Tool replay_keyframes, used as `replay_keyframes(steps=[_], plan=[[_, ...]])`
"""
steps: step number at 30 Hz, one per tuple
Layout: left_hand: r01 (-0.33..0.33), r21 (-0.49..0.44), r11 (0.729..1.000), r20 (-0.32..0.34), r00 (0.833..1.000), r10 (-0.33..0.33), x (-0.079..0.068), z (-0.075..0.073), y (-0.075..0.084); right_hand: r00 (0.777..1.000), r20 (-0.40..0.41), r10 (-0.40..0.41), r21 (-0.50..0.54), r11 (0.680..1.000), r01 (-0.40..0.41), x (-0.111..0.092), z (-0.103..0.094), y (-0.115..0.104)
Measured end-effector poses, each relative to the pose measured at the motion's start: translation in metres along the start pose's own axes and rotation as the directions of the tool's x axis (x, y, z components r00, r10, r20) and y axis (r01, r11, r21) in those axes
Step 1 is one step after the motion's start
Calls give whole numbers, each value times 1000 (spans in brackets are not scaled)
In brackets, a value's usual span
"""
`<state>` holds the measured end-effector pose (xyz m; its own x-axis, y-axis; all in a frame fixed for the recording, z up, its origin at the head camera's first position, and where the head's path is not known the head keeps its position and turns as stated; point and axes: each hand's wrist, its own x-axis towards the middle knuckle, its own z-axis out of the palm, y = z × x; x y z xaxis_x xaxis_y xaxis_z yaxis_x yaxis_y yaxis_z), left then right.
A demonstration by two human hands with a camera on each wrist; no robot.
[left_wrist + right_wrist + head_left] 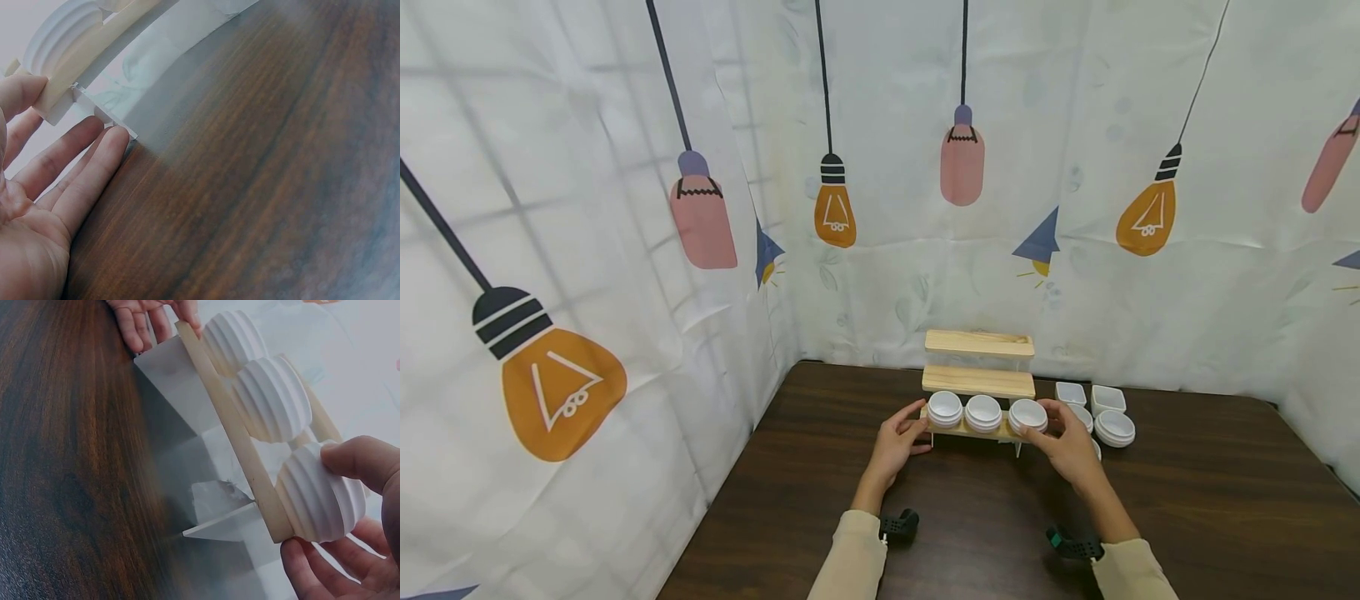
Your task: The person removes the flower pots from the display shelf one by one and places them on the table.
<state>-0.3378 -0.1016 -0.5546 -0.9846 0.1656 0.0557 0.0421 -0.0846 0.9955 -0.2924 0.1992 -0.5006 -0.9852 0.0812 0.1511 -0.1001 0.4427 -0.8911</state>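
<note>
Three round white ribbed bowls stand in a row on the lowest board [222, 419] of a tiered wooden shelf rack [977, 381]. My right hand [1070, 448] grips the rightmost bowl [319, 497], its thumb on the near upper side and its fingers round the far side, by the board's end. At the rack's other end, my left hand [891, 448] pinches the board's left end between thumb and index finger. Its other fingers reach out beside the clear side support [103, 112]. Close to that hand is the left bowl [944, 408]; the middle bowl [982, 412] stands untouched.
Right of the rack are square white dishes [1108, 399] and more round white bowls [1115, 427], partly hidden behind my right hand. Dark wood table [970, 533] lies under everything. A white curtain [880, 283] printed with lamps hangs directly behind.
</note>
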Motion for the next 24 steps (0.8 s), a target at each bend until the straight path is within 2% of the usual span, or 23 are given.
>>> replay_keyframes(steps=[17, 24], plan=[[4, -2, 1000, 3, 1000, -4, 0, 0, 1, 1000, -11, 25, -22, 999, -26, -1, -4, -1], [4, -2, 1000, 2, 1000, -4, 0, -1, 0, 1000, -19, 12, -12, 1000, -12, -1, -5, -1]])
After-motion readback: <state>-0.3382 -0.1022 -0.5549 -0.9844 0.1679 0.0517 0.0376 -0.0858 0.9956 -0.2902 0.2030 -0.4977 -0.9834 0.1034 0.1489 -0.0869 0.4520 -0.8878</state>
